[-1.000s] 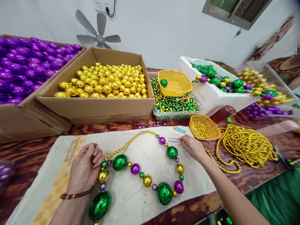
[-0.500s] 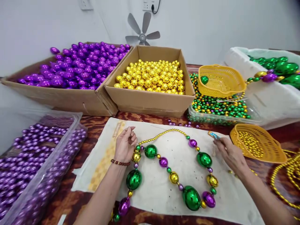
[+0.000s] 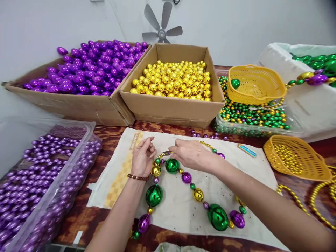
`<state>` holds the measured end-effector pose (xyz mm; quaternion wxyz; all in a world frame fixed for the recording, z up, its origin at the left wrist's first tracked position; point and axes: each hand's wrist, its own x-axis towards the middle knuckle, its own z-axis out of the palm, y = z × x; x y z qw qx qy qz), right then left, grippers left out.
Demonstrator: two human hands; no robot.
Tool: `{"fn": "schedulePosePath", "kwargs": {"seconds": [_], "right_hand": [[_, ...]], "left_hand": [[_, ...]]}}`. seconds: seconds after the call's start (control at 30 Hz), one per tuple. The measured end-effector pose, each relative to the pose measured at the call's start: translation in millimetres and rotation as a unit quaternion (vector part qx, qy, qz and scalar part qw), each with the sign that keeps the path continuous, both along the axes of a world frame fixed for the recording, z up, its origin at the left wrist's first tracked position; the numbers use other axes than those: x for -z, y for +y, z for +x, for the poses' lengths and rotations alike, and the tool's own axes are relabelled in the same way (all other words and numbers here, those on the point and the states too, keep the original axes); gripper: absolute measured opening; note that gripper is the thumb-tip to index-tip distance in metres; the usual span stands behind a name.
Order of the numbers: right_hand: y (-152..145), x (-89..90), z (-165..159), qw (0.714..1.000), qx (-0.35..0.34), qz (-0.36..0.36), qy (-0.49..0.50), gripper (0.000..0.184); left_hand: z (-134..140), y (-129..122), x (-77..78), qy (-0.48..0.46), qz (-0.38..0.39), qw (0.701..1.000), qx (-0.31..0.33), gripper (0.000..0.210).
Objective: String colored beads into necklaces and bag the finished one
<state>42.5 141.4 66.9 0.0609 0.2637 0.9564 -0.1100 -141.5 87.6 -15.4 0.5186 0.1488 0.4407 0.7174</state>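
My left hand [image 3: 143,155] is closed in a pinch beside one end of the bead necklace, with a beaded bracelet at its wrist. What it pinches is too thin to make out. The necklace [image 3: 154,195] has large green, purple and gold beads and a run of small gold ones, and lies on a white cloth [image 3: 178,213]. Reaching across the cloth, my right hand [image 3: 191,154] is closed on a small dark, flat, blade-like piece [image 3: 166,153], its tip near the left fingers. My right hand and forearm hide part of the necklace.
Behind stand cardboard boxes of purple beads [image 3: 89,70] and gold beads [image 3: 173,78]. A clear bin of purple beads [image 3: 49,175] is at left. Yellow baskets [image 3: 312,161] and gold strands [image 3: 315,203] are at right. A blue-and-orange flat item [image 3: 247,150] lies on the cloth.
My right hand has moved left from beside the blue-and-orange item to the necklace near my left hand. The item now lies free on the cloth. The left hand stays pinched.
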Motion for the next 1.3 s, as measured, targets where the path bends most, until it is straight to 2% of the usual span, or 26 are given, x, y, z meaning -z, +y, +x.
{"fn": "schedulePosePath", "kwargs": {"seconds": [0.23, 0.53, 1.3], "right_hand": [[18, -0.2, -28, 0.997, -0.038, -0.055, -0.038, 0.03], [23, -3.6, -48, 0.992, -0.06, -0.096, -0.053, 0.031], [21, -13.3, -57, 0.991, -0.049, -0.091, -0.083, 0.025]], "left_hand": [[3, 1, -7.3, 0.024, 0.002, 1.0, -0.001, 0.023], [5, 0, -11.6, 0.047, 0.0, 0.999, 0.008, 0.025], [5, 1, -13.1, 0.086, -0.015, 0.996, 0.032, 0.022]]}}
